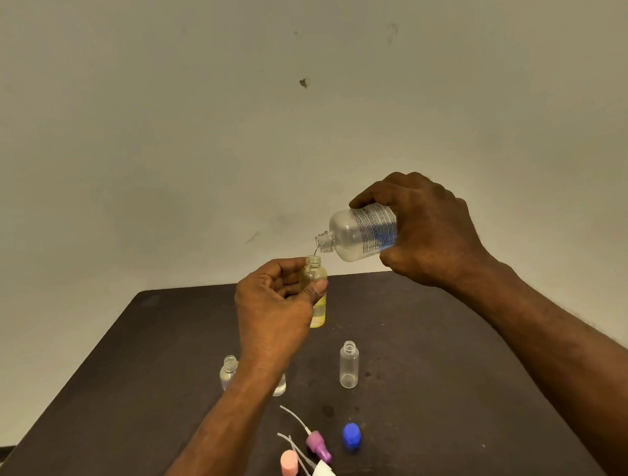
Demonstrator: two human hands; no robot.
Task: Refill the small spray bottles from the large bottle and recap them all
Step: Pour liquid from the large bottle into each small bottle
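Spray caps nearest; large bottle tilted over yellow-tinted bottle

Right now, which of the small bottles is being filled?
The yellowish small bottle, held up in the left hand under the tilted large bottle. The clear small bottles stand on the table.

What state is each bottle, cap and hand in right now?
Large bottle: uncapped, tilted, pouring.
Yellow bottle: uncapped, held upright above the table, part-filled.
Right clear bottle: open, upright, looks empty.
Left clear bottle: open, upright.
Blue cap: off, on the table.
Spray tops: off, lying flat.
Left hand: gripping the yellow bottle.
Right hand: gripping the large bottle.
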